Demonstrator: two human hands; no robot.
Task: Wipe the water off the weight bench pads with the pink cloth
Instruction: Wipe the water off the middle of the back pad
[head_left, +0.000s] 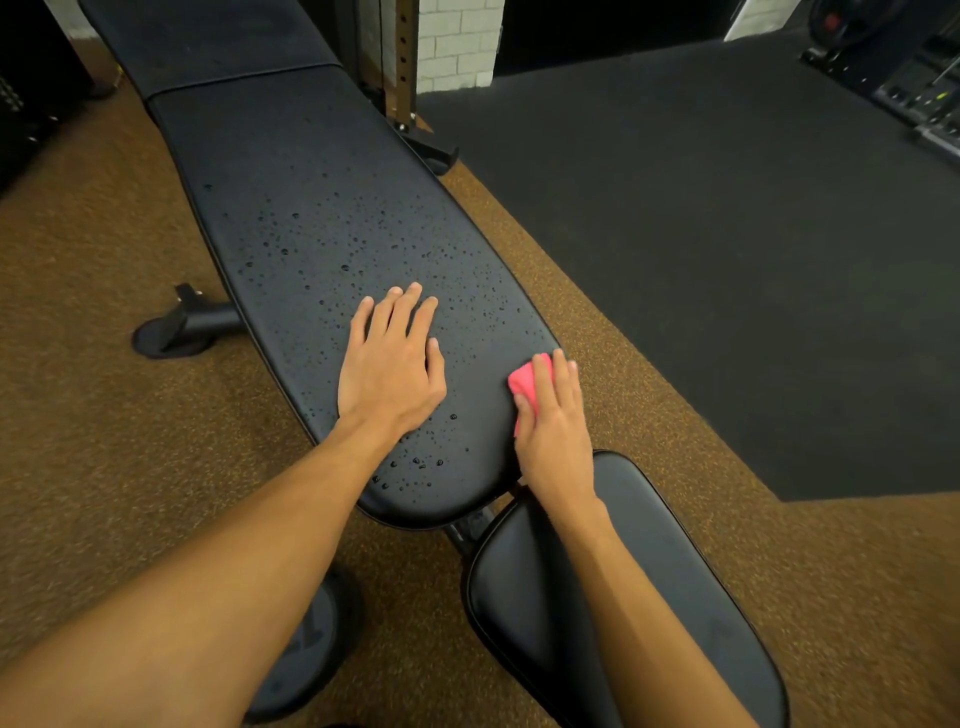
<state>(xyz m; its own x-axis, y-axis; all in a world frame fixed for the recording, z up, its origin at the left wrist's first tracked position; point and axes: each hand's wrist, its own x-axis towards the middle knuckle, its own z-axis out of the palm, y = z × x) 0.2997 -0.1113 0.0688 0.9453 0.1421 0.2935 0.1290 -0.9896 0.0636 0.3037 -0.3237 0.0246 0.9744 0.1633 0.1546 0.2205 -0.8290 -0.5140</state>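
Pressing pink cloth (523, 378) on wet pad (322, 218), right hand (554, 431) flat.

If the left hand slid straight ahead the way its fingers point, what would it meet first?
Water droplets on the long bench pad, right beyond the left hand's fingers. Past them only more wet pad shows in that line, though depth is hard to judge.

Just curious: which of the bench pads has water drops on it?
The long middle pad: beaded with drops. The near seat pad and far pad show none.
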